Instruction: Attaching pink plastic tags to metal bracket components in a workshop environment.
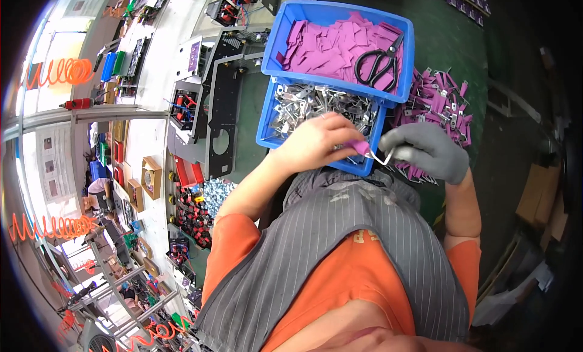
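Note:
My bare left hand point(319, 142) pinches a small purple sleeve point(361, 147) at the near rim of a blue bin of silver metal clips point(322, 106). My right hand point(428, 150), in a grey glove, grips a bent silver metal clip point(385, 159) whose end meets the purple sleeve. Both hands sit close together just over the bin's front edge. A second blue bin point(340, 12) stacked behind holds purple sleeve pieces point(331, 48) and black scissors point(381, 63).
A heap of finished clips with purple sleeves point(438, 103) lies on the green mat point(449, 42) to the right. Black metal panels point(221, 109), red-and-black parts and small boxes line the white bench at left. Cardboard point(540, 194) lies at far right.

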The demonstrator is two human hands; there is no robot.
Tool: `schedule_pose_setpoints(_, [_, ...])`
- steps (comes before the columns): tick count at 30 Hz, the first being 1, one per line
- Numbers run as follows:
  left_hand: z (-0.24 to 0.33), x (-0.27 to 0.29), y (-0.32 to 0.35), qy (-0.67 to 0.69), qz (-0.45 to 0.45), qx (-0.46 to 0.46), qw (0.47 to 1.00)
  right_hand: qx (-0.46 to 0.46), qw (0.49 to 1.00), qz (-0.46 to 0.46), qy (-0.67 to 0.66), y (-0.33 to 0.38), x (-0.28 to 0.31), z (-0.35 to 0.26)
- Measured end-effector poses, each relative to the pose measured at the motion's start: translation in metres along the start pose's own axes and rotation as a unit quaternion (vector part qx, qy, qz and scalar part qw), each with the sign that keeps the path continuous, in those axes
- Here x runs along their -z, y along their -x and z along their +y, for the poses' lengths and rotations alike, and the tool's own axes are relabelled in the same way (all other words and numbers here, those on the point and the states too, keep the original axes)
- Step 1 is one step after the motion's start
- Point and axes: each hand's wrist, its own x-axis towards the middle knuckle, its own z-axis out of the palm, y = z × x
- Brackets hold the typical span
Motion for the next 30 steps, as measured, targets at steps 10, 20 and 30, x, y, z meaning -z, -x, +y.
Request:
schedule_pose_setpoints(10, [-0.03,0.005,0.003,-0.129,0.118,0.126,0.976,-0.086,0.97,0.19,0.124,0.06,0.0,0.054])
schedule_pose_setpoints(20, [-0.122,0.045,-0.049,-0.262,0.002,0.324,0.909,-0.234,0.767,0.489,0.344,0.138,0.01,0.14])
schedule_pose_setpoints(30, [-0.157,0.05,-0.047,0.12,0.077,0.422,0.895,-0.005,0.906,0.166,0.39,-0.004,-0.048,0.108])
